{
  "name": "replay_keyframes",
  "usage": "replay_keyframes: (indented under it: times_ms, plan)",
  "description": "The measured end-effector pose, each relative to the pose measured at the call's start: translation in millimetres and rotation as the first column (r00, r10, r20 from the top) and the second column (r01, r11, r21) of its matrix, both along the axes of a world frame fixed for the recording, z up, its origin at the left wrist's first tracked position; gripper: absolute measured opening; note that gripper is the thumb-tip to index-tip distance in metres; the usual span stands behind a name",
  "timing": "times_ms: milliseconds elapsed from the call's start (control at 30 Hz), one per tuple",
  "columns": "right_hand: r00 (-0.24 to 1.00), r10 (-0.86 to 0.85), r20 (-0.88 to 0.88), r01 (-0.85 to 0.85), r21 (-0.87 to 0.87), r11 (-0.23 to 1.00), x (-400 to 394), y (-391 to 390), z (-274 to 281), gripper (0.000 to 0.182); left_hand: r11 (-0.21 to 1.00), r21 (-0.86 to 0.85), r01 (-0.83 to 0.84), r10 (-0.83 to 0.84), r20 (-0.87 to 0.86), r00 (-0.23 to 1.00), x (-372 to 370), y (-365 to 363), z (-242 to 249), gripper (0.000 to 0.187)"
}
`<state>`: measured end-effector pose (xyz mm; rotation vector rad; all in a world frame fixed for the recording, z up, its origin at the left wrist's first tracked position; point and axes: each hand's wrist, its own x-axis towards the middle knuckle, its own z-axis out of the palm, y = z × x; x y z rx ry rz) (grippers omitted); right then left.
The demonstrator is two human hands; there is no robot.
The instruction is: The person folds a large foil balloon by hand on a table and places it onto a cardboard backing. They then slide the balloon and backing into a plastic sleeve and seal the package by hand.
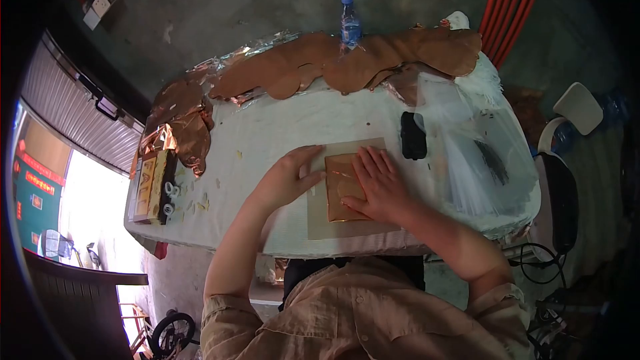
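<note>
A square, copper-brown panel [338, 190] with a shiny, wrinkled surface lies flat on a larger beige sheet [353, 229]. My right hand [381, 185] rests on the panel's right part, palm down with its fingers spread. Beside the left edge sits my left hand [291, 175], its thumb and fingers apart and nothing held between them. Its thumb tip reaches the panel's edge; whether it touches cannot be made out. The right hand hides much of the panel's right side.
Brown sheets [280, 67] are layered along the table's [267, 120] back edge, near a water bottle [350, 23]. Crumpled copper foil [190, 135] and a yellow box [152, 187] sit at left. A black object [413, 135] and clear plastic bags [477, 167] lie at right.
</note>
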<state>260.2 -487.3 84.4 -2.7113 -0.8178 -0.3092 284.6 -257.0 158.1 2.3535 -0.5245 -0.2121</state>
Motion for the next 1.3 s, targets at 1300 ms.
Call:
replay_keyframes:
  times_ms: [1300]
  plan:
    - [0.998,0.055,-0.015,-0.052,0.177,0.983,1.7,-1.3,0.6,0.079,0.999,-0.029,-0.03,0.042,0.726,0.686,-27.0,8.4,54.7,0.029]
